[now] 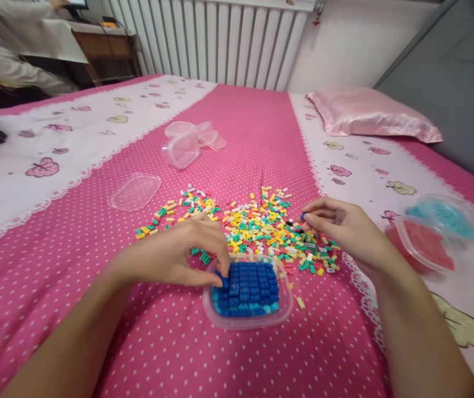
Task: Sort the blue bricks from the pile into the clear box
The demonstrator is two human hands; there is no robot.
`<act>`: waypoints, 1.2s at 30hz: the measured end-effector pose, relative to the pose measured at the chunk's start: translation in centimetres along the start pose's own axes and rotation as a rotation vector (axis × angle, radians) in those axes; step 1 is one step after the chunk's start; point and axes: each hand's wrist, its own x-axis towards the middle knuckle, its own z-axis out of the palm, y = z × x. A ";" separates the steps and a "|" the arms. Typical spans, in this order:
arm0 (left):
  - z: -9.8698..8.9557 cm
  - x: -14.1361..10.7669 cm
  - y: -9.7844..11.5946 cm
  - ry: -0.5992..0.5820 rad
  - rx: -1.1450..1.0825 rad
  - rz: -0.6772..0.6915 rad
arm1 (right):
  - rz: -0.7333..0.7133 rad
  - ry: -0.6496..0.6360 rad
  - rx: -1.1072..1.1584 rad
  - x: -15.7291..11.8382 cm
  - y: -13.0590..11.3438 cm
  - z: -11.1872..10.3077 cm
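A clear plastic container [248, 322] stands on the pink dotted bedspread, with rows of dark blue bricks [251, 284] over light blue ones inside. My left hand [187, 249] pinches a dark blue brick [222, 278] at the container's left side. Behind the container spreads a loose pile of small bricks [257, 224] in yellow, green, white and red. Over the pile's right side, my right hand [334, 221] has thumb and fingers closed on a small blue brick [303, 216].
Several clear containers and lids [182, 149] lie farther back, and a single lid [135, 192] is at the left. Containers of red bricks [423, 246] and light blue bricks [448, 216] sit at the right. A pink pillow [371, 113] lies back right; a person [12, 44] is back left.
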 end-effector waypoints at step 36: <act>1.4 0.6 0.7 -0.002 0.210 -0.064 | -0.004 -0.036 -0.068 -0.2 0.1 0.3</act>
